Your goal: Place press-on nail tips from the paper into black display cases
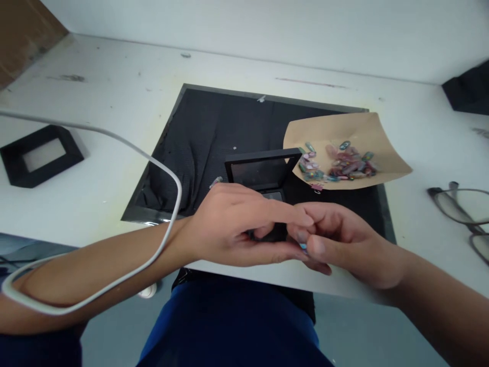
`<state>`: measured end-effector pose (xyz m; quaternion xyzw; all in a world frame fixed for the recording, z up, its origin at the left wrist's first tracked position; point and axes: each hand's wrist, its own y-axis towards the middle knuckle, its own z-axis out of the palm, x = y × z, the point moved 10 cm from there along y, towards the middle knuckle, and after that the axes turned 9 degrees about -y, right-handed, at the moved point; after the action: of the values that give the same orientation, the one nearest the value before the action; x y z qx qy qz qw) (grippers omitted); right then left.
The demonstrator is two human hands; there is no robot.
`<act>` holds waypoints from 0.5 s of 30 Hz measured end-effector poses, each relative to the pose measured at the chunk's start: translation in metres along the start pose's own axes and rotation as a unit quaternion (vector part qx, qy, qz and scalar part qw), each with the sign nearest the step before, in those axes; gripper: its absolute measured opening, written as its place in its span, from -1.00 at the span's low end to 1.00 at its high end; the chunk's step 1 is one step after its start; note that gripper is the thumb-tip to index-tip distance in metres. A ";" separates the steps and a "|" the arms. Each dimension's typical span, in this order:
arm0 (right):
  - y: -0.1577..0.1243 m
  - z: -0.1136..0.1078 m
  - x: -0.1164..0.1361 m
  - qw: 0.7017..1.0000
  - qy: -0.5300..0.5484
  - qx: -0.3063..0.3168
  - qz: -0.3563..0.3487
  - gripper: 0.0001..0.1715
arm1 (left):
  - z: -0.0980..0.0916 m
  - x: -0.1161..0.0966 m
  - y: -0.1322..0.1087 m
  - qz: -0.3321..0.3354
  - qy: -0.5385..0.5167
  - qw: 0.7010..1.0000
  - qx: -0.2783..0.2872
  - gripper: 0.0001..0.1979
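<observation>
My left hand (244,224) and my right hand (340,244) meet above the table's front edge. Between their fingertips shows a small shiny blue piece (303,246), mostly covered, so its kind cannot be made out. Both hands are closed in a pinch around it. Just behind the left hand stands a black case (263,171) with its windowed lid raised; the hand hides most of its base. To the right, a sheet of brown paper (355,132) carries a heap of small pink, green and purple pieces (353,162), some apparently in clear wrap.
A black cloth-like mat (225,117) covers the table's middle. At left lies a black angular frame (42,153). A white cable (168,176) loops over the left forearm. Eyeglasses (464,206) rest at right, and a black object (468,89) stands at the back right.
</observation>
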<state>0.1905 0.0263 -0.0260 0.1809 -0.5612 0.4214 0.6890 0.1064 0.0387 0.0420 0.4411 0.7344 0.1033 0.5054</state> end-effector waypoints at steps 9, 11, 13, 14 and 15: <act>-0.002 0.005 -0.007 0.999 -0.018 0.021 0.047 -0.69 | -0.002 -0.008 -0.002 0.073 -0.012 0.997 -0.005 -0.78; -0.004 0.009 -0.012 0.997 -0.011 0.037 0.069 -0.72 | -0.002 -0.011 -0.003 0.094 -0.018 0.995 0.007 -0.83; -0.005 0.011 -0.013 0.996 -0.008 0.049 0.071 -0.75 | 0.000 -0.011 -0.003 0.095 -0.030 0.995 0.014 -0.85; -0.005 0.011 -0.012 0.997 -0.013 0.049 0.065 -0.75 | -0.001 -0.010 -0.003 0.092 -0.036 0.995 0.011 -0.85; -0.005 0.010 -0.011 0.997 -0.020 0.044 0.058 -0.74 | -0.002 -0.010 -0.003 0.089 -0.039 0.995 0.004 -0.85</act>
<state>0.1878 0.0125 -0.0320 0.1864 -0.5658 0.4810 0.6432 0.1044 0.0304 0.0474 0.5102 0.6723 0.1279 0.5209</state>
